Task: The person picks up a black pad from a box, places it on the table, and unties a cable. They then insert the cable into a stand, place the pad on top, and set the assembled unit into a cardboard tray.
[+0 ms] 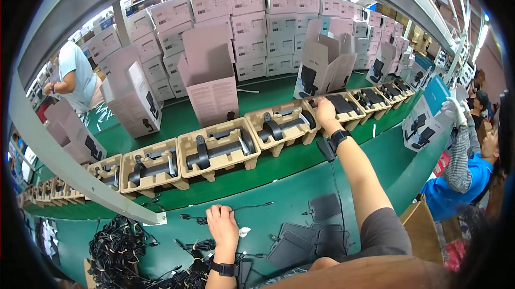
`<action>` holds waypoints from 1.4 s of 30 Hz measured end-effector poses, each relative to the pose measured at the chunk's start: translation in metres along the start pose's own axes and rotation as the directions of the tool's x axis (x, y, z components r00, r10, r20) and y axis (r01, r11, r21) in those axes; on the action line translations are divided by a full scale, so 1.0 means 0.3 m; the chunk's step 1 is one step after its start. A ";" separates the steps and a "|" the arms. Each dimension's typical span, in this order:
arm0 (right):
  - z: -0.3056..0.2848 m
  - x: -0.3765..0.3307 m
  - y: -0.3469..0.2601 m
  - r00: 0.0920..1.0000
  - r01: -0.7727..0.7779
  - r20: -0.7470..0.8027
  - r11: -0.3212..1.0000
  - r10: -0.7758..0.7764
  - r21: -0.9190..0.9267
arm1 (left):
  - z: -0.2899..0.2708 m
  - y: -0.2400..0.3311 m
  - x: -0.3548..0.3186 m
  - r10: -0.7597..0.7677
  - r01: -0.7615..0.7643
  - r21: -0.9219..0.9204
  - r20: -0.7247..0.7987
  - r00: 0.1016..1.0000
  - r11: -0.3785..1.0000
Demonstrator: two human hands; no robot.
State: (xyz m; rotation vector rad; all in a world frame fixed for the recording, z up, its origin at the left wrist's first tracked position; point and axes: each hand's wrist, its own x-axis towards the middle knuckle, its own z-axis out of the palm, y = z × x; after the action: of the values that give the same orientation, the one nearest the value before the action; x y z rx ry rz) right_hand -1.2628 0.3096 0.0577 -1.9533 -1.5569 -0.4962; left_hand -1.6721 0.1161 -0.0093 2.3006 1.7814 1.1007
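My left hand (pixel 222 230) rests low over the near green bench, its fingers closed on a thin black cable (pixel 252 205) whose plug end sticks out to the right. My right hand (pixel 325 112) reaches to the line of trays, fingers bent down at the left end of a cardboard tray (pixel 351 121); what they pinch is mostly hidden. In that tray lies a flat black part (pixel 342 104). Just left of it, another moulded tray (pixel 284 136) holds a black cylindrical stand (pixel 287 127). Below my right wrist hangs a small black device (pixel 325 149) with a cord.
Flat black pads (pixel 295 243) lie near me, beside a large heap of bundled black cables (pixel 115 249). Open cartons (pixel 209 85) stand behind the tray line. A metal post (pixel 80 176) slants across the left. Gloved co-worker hands (pixel 456 111) are at the right by a carton (pixel 426 120).
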 end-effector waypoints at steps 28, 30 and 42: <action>-0.575 -0.766 -0.230 0.449 0.527 0.812 0.844 -0.373 0.097 | -0.128 -0.146 -0.028 -0.058 0.046 0.150 0.081 0.995 0.988; -0.573 -0.787 -0.232 0.471 0.522 0.803 0.849 -0.365 0.080 | -0.145 -0.189 -0.031 -0.064 0.051 0.145 0.088 0.994 0.988; -0.562 -0.702 -0.214 0.843 0.011 0.466 0.876 -0.267 0.482 | -0.117 -0.154 -0.026 -0.022 0.024 -0.054 0.045 0.999 0.998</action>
State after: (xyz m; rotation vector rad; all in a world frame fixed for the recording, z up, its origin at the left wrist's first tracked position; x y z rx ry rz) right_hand -1.3651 0.0521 0.0696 -1.6644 -1.9405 0.3794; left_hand -1.7304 0.1118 -0.0068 2.2495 1.7356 1.0724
